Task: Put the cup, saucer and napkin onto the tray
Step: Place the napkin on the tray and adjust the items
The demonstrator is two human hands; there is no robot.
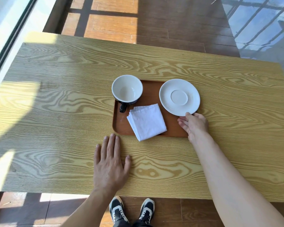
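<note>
A brown tray [121,126] lies in the middle of the wooden table. On its far left corner stands a cup [127,89], white inside and black outside, with its handle toward me. A folded white napkin [147,122] lies on the tray's near part, one corner over the front rim. A white saucer [179,97] is over the tray's right end. My right hand [194,125] pinches the saucer's near edge, thumb on top. My left hand [110,163] lies flat on the table, fingers apart, just in front of the tray's left corner.
The table [56,112] is light wood grain with sunlit patches on the left. Its near edge runs just above my shoes [131,210]. A window frame [10,40] runs along the left, and dark wooden floor [170,22] lies beyond the far edge.
</note>
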